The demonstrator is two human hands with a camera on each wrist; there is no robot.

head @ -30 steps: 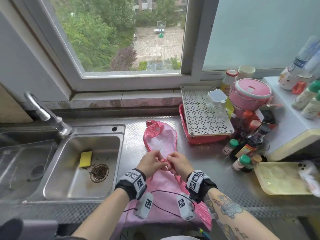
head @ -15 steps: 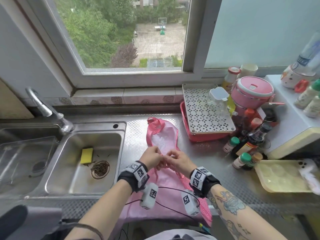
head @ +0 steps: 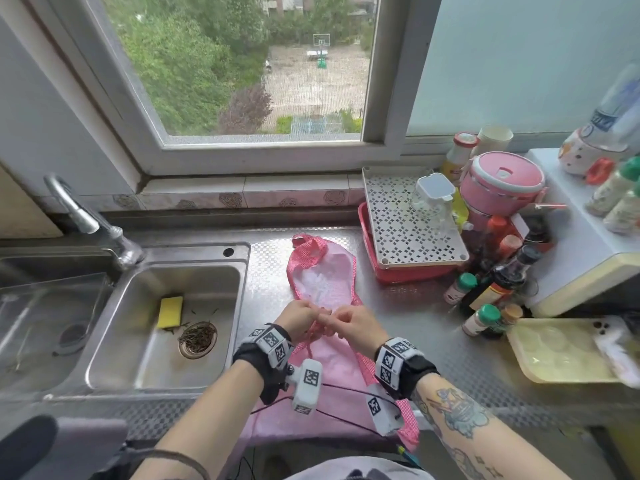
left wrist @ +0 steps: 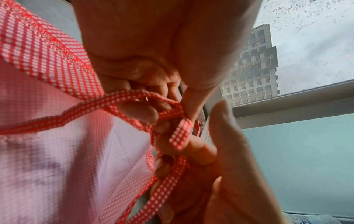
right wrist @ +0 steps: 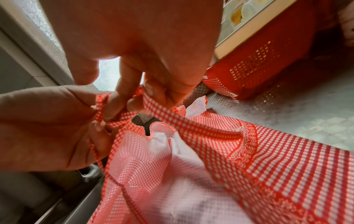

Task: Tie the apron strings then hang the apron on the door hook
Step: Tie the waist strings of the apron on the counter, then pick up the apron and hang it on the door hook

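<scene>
A pink apron (head: pixel 322 285) with red-checked trim lies lengthwise on the steel counter, its neck loop (head: pixel 308 245) towards the window. Both hands meet over its waist. My left hand (head: pixel 311 315) and right hand (head: pixel 341 318) each pinch a red-checked apron string. In the left wrist view the strings (left wrist: pixel 172 116) cross in a loose loop between the left fingers (left wrist: pixel 145 112) and the right hand (left wrist: pixel 220 151), with a short string end (left wrist: pixel 181 136) sticking out. The right wrist view shows the right fingers (right wrist: pixel 134 104) pinching a string (right wrist: pixel 162 113) beside the left hand (right wrist: pixel 47 121). No door hook is in view.
A steel sink (head: pixel 138 306) with a yellow sponge (head: pixel 170 311) and a faucet (head: pixel 86 220) lies left of the apron. A red basket (head: pixel 408 271) topped by a white perforated tray stands right of it. Sauce bottles (head: pixel 498 289), a pink pot (head: pixel 502 181) and a yellow tray (head: pixel 554 355) crowd the right side.
Both hands stay together at the apron's waist, their fingers working the strings. The apron has not moved on the counter.
</scene>
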